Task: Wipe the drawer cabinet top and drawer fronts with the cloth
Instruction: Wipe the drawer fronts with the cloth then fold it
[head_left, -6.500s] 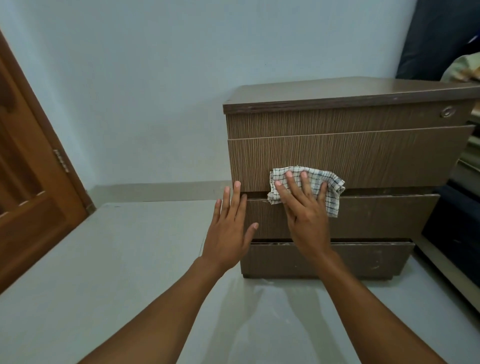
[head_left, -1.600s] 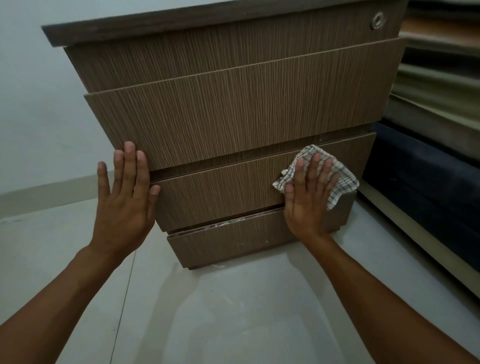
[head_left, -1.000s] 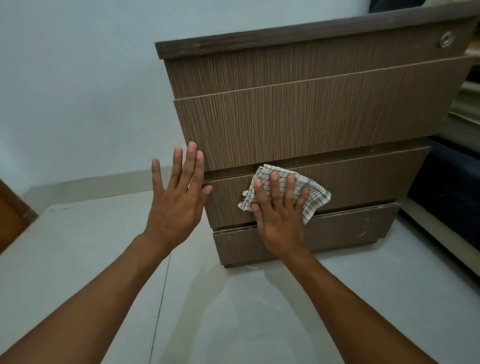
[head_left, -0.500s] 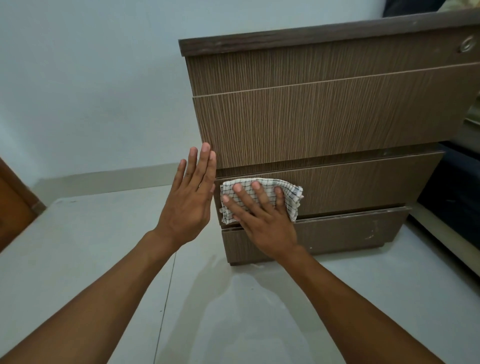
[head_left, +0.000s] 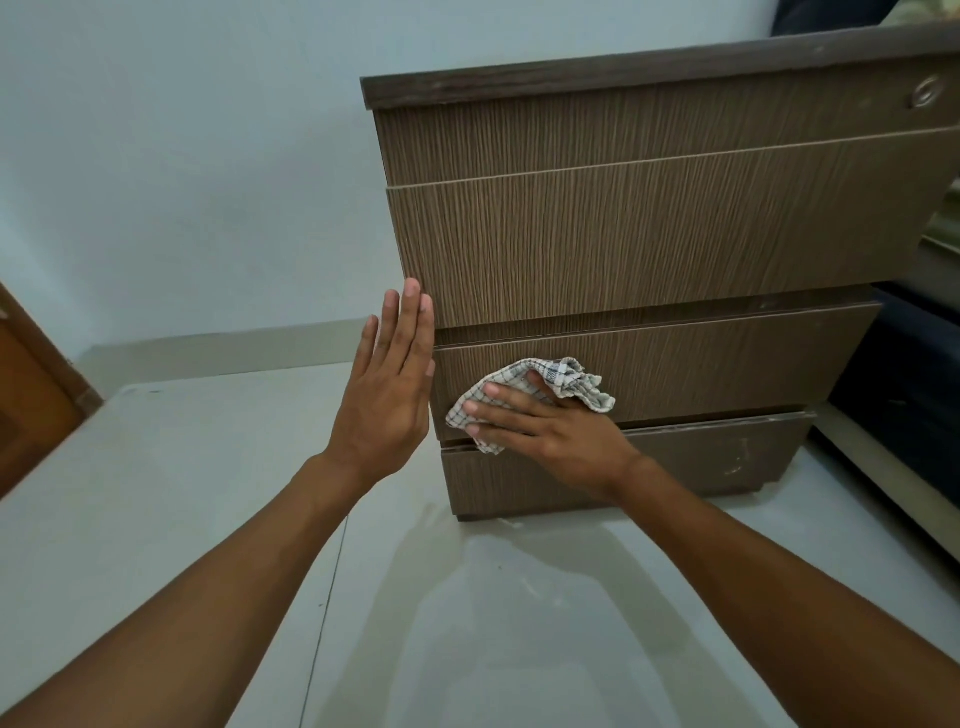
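A brown wood-grain drawer cabinet stands on the floor against the wall, with several drawer fronts and a dark top edge. My right hand presses a white checked cloth flat against the left end of the third drawer front. The cloth bunches up past my fingers on the right. My left hand is held flat with fingers together, alongside the cabinet's left front corner; nothing is in it.
A round lock sits at the top right of the cabinet. A wooden door is at the far left. A dark sofa or mattress edge lies to the right. Pale tiled floor spreads below.
My right hand slid the cloth leftward along the third drawer front, from its right end to its left end. My left hand stayed by the cabinet's left edge.
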